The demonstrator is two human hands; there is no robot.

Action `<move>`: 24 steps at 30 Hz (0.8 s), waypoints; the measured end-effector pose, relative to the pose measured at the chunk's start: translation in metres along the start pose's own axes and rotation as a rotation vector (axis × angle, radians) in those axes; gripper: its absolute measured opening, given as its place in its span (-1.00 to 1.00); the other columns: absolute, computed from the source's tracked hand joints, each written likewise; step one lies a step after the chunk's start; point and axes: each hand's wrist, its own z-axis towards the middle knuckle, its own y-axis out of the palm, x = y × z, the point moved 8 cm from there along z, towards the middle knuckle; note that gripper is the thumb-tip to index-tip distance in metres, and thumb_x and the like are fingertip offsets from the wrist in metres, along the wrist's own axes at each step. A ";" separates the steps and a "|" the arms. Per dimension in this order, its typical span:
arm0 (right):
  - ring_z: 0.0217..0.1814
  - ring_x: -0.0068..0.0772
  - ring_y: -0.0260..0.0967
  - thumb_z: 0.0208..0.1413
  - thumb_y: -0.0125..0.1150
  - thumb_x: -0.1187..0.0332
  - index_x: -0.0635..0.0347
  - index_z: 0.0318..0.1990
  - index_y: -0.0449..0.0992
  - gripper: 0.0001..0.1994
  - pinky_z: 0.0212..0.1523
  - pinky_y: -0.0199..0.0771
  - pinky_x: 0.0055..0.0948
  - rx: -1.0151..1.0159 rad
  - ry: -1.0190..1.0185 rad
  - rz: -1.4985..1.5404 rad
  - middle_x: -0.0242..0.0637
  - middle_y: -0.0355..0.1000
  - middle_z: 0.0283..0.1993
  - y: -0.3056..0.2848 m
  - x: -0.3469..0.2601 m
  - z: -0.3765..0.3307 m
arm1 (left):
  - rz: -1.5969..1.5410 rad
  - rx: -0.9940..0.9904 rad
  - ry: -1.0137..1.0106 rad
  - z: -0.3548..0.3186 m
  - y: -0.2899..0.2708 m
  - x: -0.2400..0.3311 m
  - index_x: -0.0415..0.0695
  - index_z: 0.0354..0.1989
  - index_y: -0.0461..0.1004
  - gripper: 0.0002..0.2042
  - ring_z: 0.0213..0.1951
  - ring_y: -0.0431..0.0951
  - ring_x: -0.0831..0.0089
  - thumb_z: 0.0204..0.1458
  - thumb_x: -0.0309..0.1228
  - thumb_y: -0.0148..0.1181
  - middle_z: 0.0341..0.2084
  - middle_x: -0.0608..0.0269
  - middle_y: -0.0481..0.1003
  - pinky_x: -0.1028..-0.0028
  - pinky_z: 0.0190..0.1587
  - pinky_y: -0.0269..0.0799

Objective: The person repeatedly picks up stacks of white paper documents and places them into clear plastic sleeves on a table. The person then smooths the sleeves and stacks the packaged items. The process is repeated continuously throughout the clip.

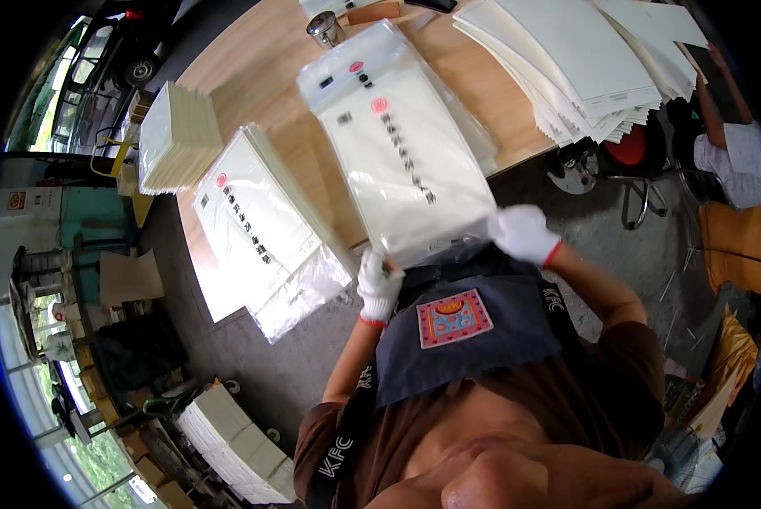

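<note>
On the wooden table, a clear plastic bag (448, 242) encloses a white paper pad (414, 161) printed with a red seal and a column of dark characters. My left hand (380, 284), in a white knit glove, pinches the bag's near left corner. The gloved right hand (525, 235) is closed on the near right corner. Beneath and beyond this pad lie more clear bags (372, 42). Left of it, a stack of bagged pads (266, 225) with the same print leans toward the table's front edge, its loose plastic ends overhanging.
A tall stack of cream packs (179, 136) stands at the far left. Fanned white sheets (575, 59) cover the right side. A metal cup (324, 30) sits at the back. Another person's arm (713, 110) shows at the right, near a stool (626, 148).
</note>
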 end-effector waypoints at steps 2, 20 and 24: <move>-0.63 0.00 0.40 -0.07 -0.03 0.19 0.17 -0.68 0.49 -0.68 -0.58 0.37 -0.04 0.106 0.033 -0.035 -0.04 0.40 -0.65 -0.007 0.021 0.003 | 0.021 -0.065 0.125 -0.010 0.009 -0.008 -0.13 -0.47 0.31 -0.78 -0.54 0.39 0.19 -0.35 -0.66 0.11 -0.54 0.15 0.30 0.32 -0.50 0.34; -0.31 -0.55 0.41 0.12 0.15 0.14 0.29 -0.01 0.44 -0.59 -0.32 0.43 -0.53 -0.416 0.006 1.417 -0.36 0.48 -0.20 0.100 -0.087 0.121 | -0.707 0.537 -0.531 -0.013 -0.131 -0.073 -0.34 0.11 0.27 -0.66 -0.37 0.49 0.41 0.17 -0.50 -0.07 -0.27 0.13 0.44 0.52 -0.35 0.44; -0.54 -0.55 0.37 0.12 0.14 0.09 0.29 -0.25 0.46 -0.63 -0.53 0.34 -0.53 -0.375 -0.222 1.118 -0.24 0.47 -0.45 0.094 -0.209 0.184 | -0.351 0.549 -0.532 -0.009 -0.241 -0.119 -0.23 -0.01 0.36 -0.76 -0.49 0.47 0.57 0.21 -0.44 -0.12 -0.46 0.24 0.48 0.62 -0.46 0.40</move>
